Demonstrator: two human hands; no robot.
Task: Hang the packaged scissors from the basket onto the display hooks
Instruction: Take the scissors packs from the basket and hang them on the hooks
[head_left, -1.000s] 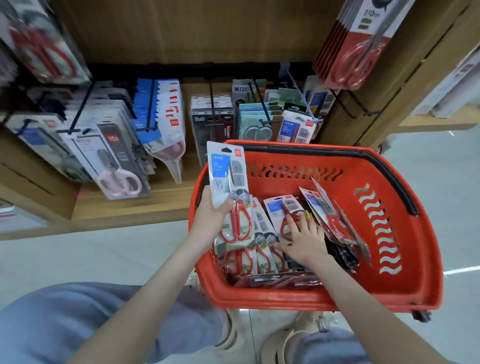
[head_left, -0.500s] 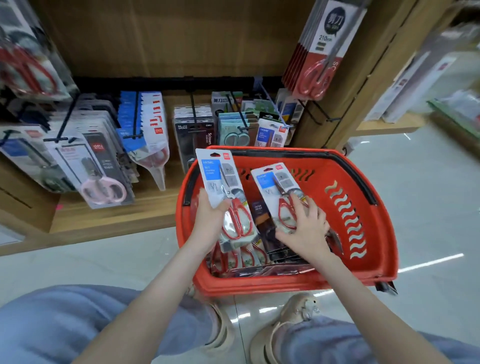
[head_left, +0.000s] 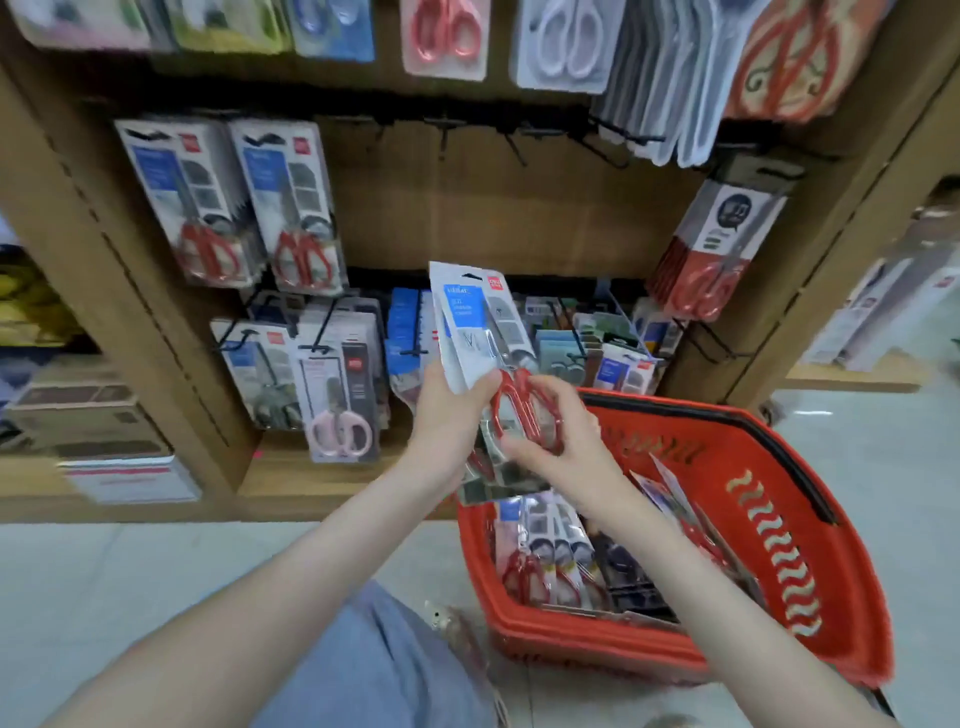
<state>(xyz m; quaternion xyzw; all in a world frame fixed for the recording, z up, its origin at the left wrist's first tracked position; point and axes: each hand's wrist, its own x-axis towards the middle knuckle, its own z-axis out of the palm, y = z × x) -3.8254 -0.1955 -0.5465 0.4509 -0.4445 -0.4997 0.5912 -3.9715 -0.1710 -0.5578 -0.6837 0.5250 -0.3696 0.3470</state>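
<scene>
Both hands hold a stack of packaged red-handled scissors upright above the left rim of the red basket. My left hand grips the stack's left edge with the thumb across the front. My right hand pinches the lower part by the red handles. More packaged scissors lie inside the basket. Two matching packs hang on hooks at the upper left of the display. Bare black hooks jut from the rail in the middle of that row.
Other scissors packs fill the lower row and the top row. A thick pack stack hangs on the right wooden post. The pale tiled floor lies below, and my blue-trousered knee is at the bottom.
My right hand lifted a pack out of the basket and brought it against the pack in my left hand. Both hands rose above the basket rim. The view tilted up to the upper hooks.
</scene>
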